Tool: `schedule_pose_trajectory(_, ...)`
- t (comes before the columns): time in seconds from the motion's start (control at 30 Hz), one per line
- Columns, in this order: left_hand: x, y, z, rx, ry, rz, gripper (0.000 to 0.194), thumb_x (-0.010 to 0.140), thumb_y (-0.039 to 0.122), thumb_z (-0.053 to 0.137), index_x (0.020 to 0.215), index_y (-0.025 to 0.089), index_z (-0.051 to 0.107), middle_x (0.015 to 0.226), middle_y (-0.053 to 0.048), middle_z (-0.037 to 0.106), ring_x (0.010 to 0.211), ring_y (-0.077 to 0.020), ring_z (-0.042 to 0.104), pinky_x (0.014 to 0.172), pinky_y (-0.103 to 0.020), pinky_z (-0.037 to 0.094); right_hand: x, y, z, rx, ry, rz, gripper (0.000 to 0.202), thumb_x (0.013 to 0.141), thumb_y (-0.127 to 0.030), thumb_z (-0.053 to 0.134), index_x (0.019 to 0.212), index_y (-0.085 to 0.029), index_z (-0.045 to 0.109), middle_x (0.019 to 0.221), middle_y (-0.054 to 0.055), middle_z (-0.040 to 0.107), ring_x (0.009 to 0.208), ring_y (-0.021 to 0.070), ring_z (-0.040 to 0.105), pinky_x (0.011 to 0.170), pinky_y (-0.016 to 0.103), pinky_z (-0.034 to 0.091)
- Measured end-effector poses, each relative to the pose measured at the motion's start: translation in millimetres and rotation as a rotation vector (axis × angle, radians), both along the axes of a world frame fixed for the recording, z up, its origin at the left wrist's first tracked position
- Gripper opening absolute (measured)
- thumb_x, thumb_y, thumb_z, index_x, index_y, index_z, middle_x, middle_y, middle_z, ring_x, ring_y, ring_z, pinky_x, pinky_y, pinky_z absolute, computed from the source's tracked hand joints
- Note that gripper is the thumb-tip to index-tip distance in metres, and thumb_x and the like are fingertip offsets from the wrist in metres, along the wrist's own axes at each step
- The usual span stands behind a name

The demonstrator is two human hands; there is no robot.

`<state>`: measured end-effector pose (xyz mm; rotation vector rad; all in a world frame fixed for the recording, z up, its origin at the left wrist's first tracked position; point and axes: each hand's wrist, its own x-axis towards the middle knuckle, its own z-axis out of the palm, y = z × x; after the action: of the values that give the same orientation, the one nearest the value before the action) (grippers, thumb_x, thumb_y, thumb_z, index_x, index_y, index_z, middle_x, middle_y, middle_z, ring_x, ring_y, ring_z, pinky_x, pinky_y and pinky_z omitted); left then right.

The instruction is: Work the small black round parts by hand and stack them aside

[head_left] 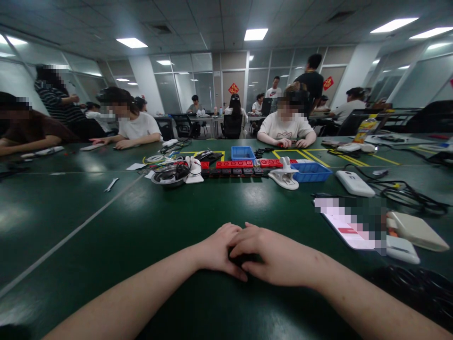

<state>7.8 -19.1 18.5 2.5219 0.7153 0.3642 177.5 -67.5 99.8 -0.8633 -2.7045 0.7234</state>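
Note:
My left hand (220, 249) and my right hand (266, 254) meet low over the dark green table, in the middle of the view. The right fingers curl over the left fingers, and the two thumbs come close together below. A dark gap shows between the palms; I cannot tell if it is shadow or a small black thing. Both hands look closed, with the left fingertips partly hidden behind the right. To the right of my hands lies a phone (348, 231) with a lit, partly blurred screen.
Across the table (159, 212) stretch a red power strip (235, 164), white clamps (284, 175), a blue tray (311, 173) and a bowl of cables (170, 175). A wrench (111, 184) lies left. White devices (355, 183) and black cords sit right. Co-workers sit opposite.

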Motion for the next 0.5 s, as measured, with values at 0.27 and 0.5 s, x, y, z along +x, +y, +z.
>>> schedule_pose_trajectory(0.27,6,-6,-3.7,0.113,0.003,0.119,0.07,0.053,0.062,0.066,0.106,0.019,0.049,0.101,-0.006,0.054,0.095,-0.0256,0.049,0.097,-0.05,0.024,-5,5,-11.4,0.127,-0.212,-0.355,0.027,0.07,-0.039,0.064,0.083,-0.016,0.062,0.079,0.006,0.058,0.075,0.0192,0.053,0.066,0.03,0.041)
schedule_pose_trajectory(0.5,6,-5,-2.8,0.124,-0.004,0.077,0.055,0.055,0.057,0.068,0.091,0.017,0.054,0.088,-0.003,0.055,0.084,-0.021,0.049,0.082,-0.036,0.039,-9,5,-14.6,0.046,-0.257,-0.38,0.024,0.066,-0.031,0.066,0.085,-0.016,0.063,0.082,0.006,0.057,0.074,0.0182,0.053,0.063,0.028,0.041)
